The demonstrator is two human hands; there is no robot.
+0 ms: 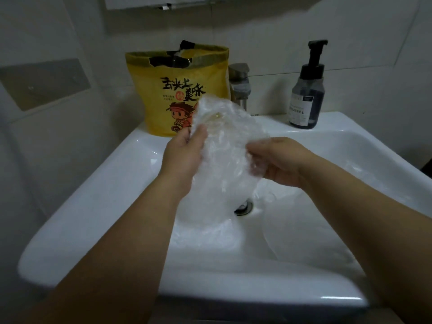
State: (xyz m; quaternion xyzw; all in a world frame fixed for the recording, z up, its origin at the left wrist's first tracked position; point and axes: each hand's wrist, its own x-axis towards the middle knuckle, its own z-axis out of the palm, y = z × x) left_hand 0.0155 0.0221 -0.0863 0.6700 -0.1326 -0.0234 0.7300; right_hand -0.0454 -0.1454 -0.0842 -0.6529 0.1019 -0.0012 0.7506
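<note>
Head view: left hand [182, 157] and right hand [280, 161] grips pinch crumpled clear plastic bag [225, 139]; I judge rinsing, next spreading it open.

Clear plastic film [224, 146]: thin, crinkled, transparent, glossy. Sink [93, 183]: white, ceramic-looking, smooth, high gloss. Yellow bag [177, 90], 11 o'clock of the basin: thin printed plastic, semi-sheer, slight sheen. Faucet [239, 83], 12 o'clock: brushed metal, satin. Pump bottle [306, 101], 1 o'clock: smoky translucent plastic, matt black pump. Drain ring [244, 208]: polished metal.
</note>
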